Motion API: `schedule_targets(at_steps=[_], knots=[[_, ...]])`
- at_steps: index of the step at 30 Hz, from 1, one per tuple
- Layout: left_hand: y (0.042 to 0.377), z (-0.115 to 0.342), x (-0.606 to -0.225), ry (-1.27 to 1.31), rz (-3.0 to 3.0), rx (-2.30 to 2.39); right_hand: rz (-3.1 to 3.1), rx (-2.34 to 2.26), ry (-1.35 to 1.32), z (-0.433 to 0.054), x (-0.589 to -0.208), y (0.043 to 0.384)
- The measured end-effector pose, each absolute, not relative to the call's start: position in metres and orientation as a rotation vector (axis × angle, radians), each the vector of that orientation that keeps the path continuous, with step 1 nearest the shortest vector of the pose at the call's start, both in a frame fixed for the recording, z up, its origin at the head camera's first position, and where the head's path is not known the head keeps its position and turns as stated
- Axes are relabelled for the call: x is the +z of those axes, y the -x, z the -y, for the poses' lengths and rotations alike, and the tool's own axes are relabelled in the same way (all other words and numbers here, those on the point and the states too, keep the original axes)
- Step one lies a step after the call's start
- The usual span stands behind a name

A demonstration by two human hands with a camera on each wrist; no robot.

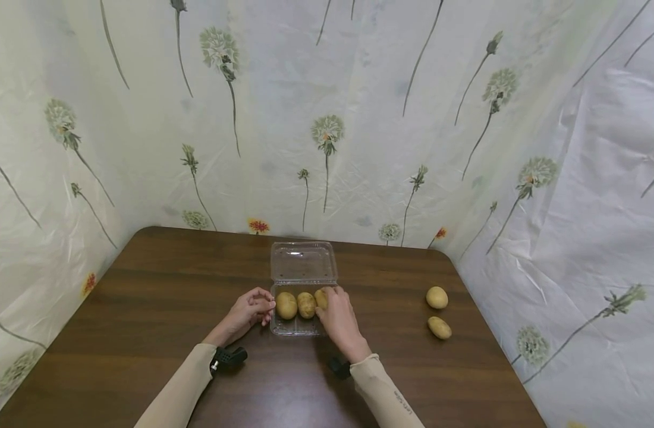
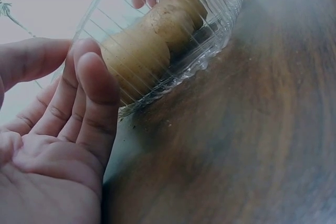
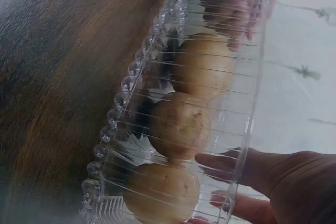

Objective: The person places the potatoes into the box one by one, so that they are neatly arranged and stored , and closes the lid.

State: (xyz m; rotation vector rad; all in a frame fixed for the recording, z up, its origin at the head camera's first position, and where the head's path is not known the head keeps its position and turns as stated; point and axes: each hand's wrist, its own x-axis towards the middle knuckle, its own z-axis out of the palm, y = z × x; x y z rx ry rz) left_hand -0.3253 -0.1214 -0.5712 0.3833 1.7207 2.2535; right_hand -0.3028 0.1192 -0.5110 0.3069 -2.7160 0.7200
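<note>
A clear plastic clamshell container (image 1: pixel 304 264) lies on the table with its lid tipped back. Three potatoes sit in a row inside: a left one (image 1: pixel 286 305), a middle one (image 1: pixel 306 305) and a right one (image 1: pixel 320 298). My left hand (image 1: pixel 250 309) pinches the container's left rim between thumb and fingertips, clearly visible in the left wrist view. My right hand (image 1: pixel 339 315) reaches over the right rim and holds the right potato (image 3: pixel 161 192). Its thumb lies inside, near the middle potato (image 3: pixel 181 124); the other fingers are partly hidden.
Two more potatoes lie apart on the right side of the brown wooden table (image 1: pixel 145 321): a rounder one (image 1: pixel 437 298) behind and a longer one (image 1: pixel 439 327) in front. A flower-printed curtain (image 1: pixel 359 148) hangs around the table's back and sides.
</note>
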Motion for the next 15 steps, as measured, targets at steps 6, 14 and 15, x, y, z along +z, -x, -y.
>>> schedule_targets(at_steps=[6, 14, 15], knots=[[0.3253, 0.1216, -0.5717, -0.398, -1.705, 2.260, 2.718, 0.845, -0.280, -0.1219, -0.5064, 0.3024], [0.3257, 0.1219, -0.5716, -0.403, -1.701, 2.255, 2.707, 0.953, -0.247, -0.1265, -0.5041, 0.3049], [0.3257, 0.1218, -0.5716, -0.402, -1.699, 2.256, 2.703, 0.973, -0.246, -0.1268, -0.5023, 0.3047]])
